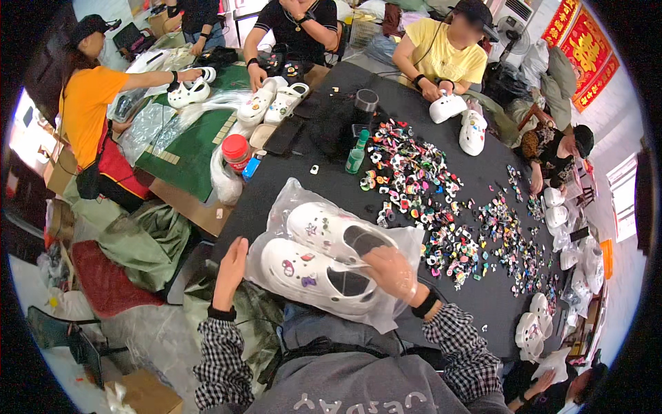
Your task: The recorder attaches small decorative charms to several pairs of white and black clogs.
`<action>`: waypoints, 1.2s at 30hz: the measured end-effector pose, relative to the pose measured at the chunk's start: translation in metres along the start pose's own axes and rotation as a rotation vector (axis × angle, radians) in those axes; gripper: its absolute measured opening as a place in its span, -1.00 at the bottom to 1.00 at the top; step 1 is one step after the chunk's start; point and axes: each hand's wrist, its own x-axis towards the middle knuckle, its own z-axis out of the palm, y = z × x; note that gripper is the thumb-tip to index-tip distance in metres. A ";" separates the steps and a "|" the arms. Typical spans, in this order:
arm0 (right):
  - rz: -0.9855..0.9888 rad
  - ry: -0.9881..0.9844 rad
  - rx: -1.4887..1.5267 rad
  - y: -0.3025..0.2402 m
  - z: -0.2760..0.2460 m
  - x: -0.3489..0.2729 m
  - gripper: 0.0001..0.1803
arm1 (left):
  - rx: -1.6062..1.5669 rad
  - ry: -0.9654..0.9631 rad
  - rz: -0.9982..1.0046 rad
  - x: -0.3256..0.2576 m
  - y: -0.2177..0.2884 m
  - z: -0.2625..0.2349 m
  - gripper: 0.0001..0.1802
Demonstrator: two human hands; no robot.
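Two white clogs with small coloured charms lie side by side inside a clear plastic bag at the near edge of the black table. My right hand rests on the bag over the open heels of the clogs, fingers pressing the plastic. At the table's left edge my left hand is flat and upright against the bag's side, fingers together. Both my sleeves are black-and-white checked.
A wide scatter of small coloured charms covers the table's middle and right. A green bottle, a red-lidded jar and other white clogs stand farther off. Several other people work around the table.
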 end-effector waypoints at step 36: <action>0.274 0.057 -0.173 -0.022 -0.147 -0.140 -0.70 | -0.378 -0.149 0.086 0.049 -0.005 -0.009 -0.81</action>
